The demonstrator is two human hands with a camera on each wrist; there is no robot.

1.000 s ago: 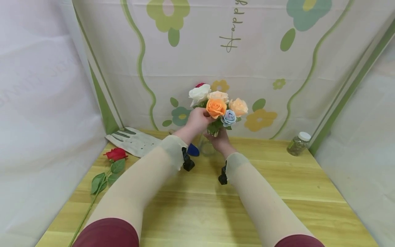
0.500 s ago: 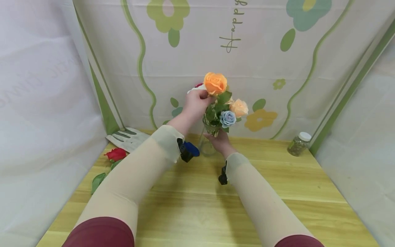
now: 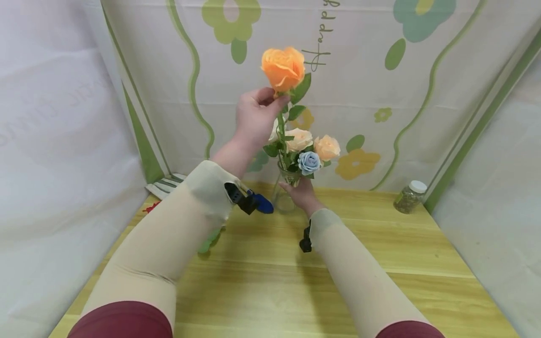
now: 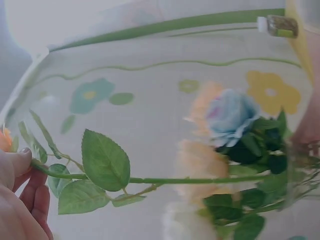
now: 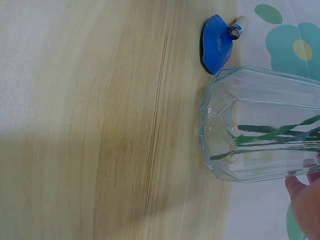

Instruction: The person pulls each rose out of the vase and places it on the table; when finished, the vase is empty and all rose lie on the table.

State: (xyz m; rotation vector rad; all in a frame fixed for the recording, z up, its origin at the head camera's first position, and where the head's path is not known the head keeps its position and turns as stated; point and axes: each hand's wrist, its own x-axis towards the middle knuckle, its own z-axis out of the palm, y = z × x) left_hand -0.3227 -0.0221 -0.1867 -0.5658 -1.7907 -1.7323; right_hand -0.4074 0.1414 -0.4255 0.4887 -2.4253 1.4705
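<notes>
My left hand pinches an orange rose just under its bloom, high above the other flowers. Its long leafy stem runs down to the mouth of a clear glass vase. My right hand grips the vase near its upper part. Green stems show through the glass in the right wrist view. A blue rose, peach roses and a partly covered white rose fan out of the vase.
A blue-bladed trowel lies left of the vase. A striped glove and a red rose, mostly hidden by the left arm, are at the left. At the back right stands a white-lidded jar. Printed cloth walls enclose the table.
My left hand has risen with the orange rose, drawing it up out of the bunch and lengthening its visible stem. The right hand and vase have stayed put.
</notes>
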